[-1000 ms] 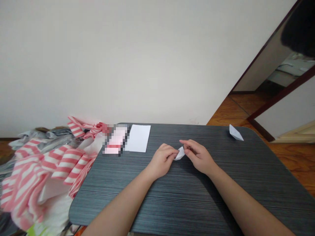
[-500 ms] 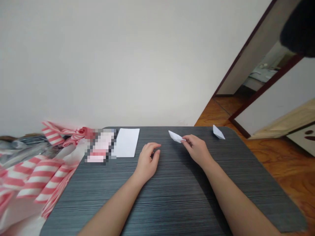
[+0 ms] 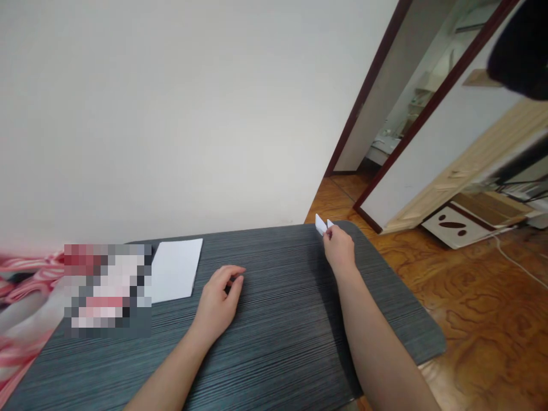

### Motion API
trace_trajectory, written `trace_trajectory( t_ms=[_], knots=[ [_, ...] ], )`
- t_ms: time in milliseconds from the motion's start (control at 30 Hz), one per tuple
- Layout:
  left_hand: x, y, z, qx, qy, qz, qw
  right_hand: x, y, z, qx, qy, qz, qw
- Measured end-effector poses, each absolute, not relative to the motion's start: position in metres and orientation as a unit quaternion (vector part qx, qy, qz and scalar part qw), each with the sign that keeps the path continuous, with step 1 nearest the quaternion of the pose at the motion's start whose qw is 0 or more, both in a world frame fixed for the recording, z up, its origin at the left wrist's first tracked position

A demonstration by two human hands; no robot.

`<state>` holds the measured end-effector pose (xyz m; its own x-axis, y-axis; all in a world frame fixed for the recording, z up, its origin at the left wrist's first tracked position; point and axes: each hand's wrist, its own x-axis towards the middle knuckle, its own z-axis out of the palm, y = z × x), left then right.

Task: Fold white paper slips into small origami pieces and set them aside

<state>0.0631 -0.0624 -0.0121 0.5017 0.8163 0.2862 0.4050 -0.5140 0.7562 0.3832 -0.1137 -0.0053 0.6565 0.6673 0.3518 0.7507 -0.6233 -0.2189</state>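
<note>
My right hand [image 3: 339, 248] is at the far right end of the table, its fingers closed on a small folded white paper [image 3: 320, 224] with a pointed, boat-like shape. Right beside it, the tip of a second folded paper [image 3: 329, 223] shows behind my fingers; the rest of that one is hidden. My left hand [image 3: 220, 295] rests on the tabletop near the middle, fingers loosely curved with a gap between thumb and forefinger, holding nothing. A stack of white paper sheets [image 3: 176, 268] lies flat to its left.
The dark wood-grain table [image 3: 265, 319] stands against a white wall. A pixelated flat object [image 3: 112, 288] lies left of the sheets. Red-and-white striped cloth [image 3: 34, 285] is piled beyond the left edge. Past the right edge are wooden flooring [image 3: 483, 285] and a white cabinet [image 3: 449, 225].
My right hand has carried the folded paper rightward and away from me, up to the second folded paper. The view has turned right. My left hand keeps its loose curve.
</note>
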Motion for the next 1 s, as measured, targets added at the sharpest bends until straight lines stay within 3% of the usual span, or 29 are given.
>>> trace_trajectory(
  t_ms=[500, 667, 800, 1000],
  knots=[
    [0.064, -0.064, -0.013, 0.805, 0.38, 0.335, 0.31, 0.396, -0.119, -0.015, -0.889, -0.405, -0.088, 0.196],
    [0.064, -0.064, -0.013, 0.803, 0.377, 0.339, 0.313, 0.38, -0.121, 0.001, -0.871, -0.409, -0.131, 0.238],
    [0.062, -0.065, -0.011, 0.809, 0.368, 0.344, 0.301, 0.352, -0.116, 0.006, -0.775, -0.552, -0.116, 0.284],
    [0.045, -0.058, -0.001, 0.81, 0.42, 0.372, 0.17, 0.315, -0.102, -0.018, -0.659, -0.723, 0.013, 0.208]
  ],
)
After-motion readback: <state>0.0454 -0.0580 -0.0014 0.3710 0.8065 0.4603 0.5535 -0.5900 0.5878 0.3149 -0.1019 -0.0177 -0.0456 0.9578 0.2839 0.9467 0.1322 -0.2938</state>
